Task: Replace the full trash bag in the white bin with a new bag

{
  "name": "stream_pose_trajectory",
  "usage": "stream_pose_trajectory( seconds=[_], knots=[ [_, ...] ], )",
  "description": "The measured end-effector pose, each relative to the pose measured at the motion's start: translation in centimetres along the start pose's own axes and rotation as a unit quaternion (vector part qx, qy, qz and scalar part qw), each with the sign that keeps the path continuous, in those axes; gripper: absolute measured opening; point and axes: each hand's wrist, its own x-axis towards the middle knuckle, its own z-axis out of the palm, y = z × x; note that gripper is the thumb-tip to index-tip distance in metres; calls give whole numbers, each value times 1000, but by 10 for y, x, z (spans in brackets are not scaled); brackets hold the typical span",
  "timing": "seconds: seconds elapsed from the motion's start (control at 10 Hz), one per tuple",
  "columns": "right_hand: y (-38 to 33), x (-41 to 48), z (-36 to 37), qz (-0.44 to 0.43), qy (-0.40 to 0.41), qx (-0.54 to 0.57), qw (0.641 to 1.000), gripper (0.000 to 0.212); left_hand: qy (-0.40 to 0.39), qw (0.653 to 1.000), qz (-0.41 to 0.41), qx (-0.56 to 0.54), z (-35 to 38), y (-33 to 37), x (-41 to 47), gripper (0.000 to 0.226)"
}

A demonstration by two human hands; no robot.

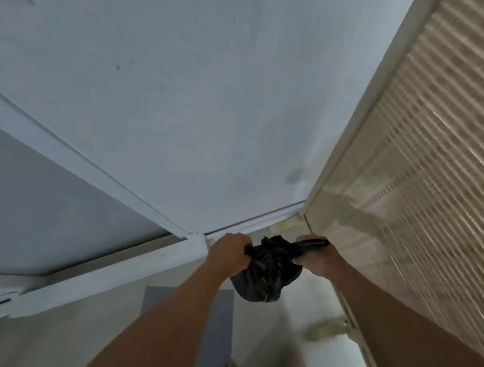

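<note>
A narrow corner, white wall ahead, ribbed panel (433,173) on the right. Both hands clutch a black bag (267,269) in mid-air, left hand (228,256) and right hand (313,258) on opposite sides, probably pulling it open. No bin visible.

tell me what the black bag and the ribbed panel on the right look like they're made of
The black bag, bunched between the left hand and right hand, looks like thin glossy plastic film: it crumples into sharp shiny wrinkles. The ribbed panel is beige with fine horizontal ridges, possibly a slatted door or corrugated sheet; motion blur leaves the material open.
</note>
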Motion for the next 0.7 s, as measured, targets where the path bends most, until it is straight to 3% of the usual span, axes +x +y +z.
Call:
stream_pose_trajectory(
  seconds=[0.1,0.3,0.4,0.5,0.6,0.7],
  knots=[
    [13,32,13,-28,-23,-79,996,19,-7,1000,-14,7,31,-13,29,17],
    [37,72,35,-42,-40,-133,989,17,-18,999,-32,-4,74,-30,57,16],
    [46,77,38,-31,-18,-82,996,11,-22,999,-40,-17,84,-36,59,25],
    [45,65,31,-1,-19,-47,999,43,-27,995,-78,-64,84,-42,44,56],
    [34,43,10,-2,-26,-12,1000,55,-38,993,-96,-59,80,-54,10,63],
    [9,3,-22,-40,27,48,998,46,-93,985,-133,-53,77,-74,-55,64]
  ],
)
